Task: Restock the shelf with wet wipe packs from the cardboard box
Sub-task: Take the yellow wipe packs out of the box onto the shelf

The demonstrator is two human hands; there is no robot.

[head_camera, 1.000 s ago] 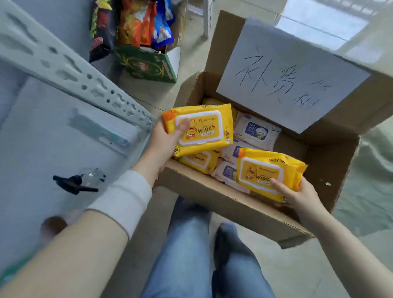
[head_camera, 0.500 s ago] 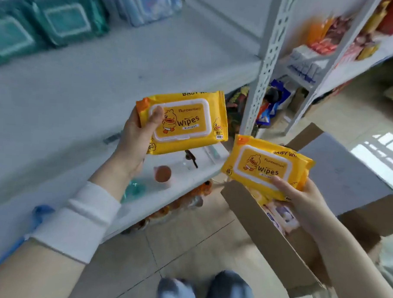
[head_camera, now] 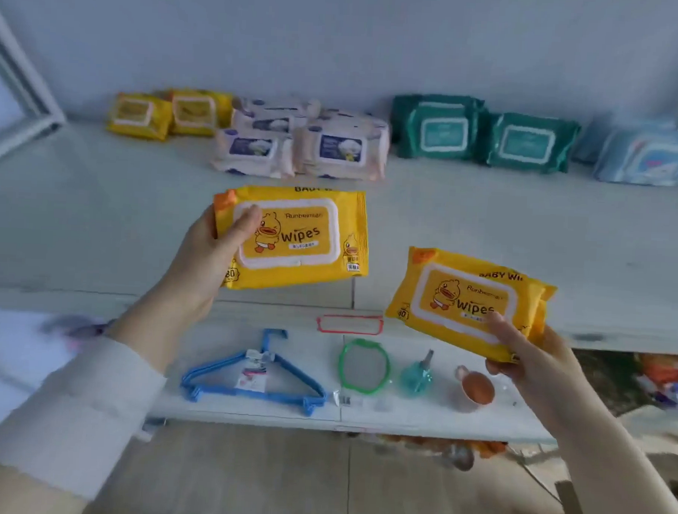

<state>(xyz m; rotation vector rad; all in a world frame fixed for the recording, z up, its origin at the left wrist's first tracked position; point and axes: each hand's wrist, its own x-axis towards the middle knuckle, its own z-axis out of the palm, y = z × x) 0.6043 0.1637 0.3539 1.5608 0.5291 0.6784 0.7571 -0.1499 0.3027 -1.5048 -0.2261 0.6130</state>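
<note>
My left hand (head_camera: 209,259) grips a yellow duck-print wipes pack (head_camera: 295,237) by its left end. The thumb presses on the white lid frame and the fingers are hidden behind. I hold the pack with its face toward me, in the air over the front part of the shelf (head_camera: 486,232), and it touches nothing else. My right hand (head_camera: 527,354) clasps a second yellow wipes pack (head_camera: 467,301) at its lower right corner, thumb on the printed face. This one hangs tilted across the shelf's front edge, lower than the first pack and apart from it.

At the back of the shelf, against the wall, stock lies in a row. Two matching yellow packs (head_camera: 137,116) sit at the shelf's left end. A stacked cluster of pink-white packs (head_camera: 303,138) sits near its middle. Two dark green packs (head_camera: 529,142) lie right of the middle, and blurred light blue packs (head_camera: 648,155) lie at its right end.

On the shelf's front lip sits a red-framed label holder (head_camera: 350,324). Below the shelf a lower board (head_camera: 419,419) carries a bundle of blue hangers (head_camera: 254,377), a green-rimmed mirror (head_camera: 363,366), a teal spray bottle (head_camera: 415,376) and a brown-orange cup (head_camera: 475,389), set side by side and apart. A white sleeve (head_camera: 71,400) covers my left forearm.
</note>
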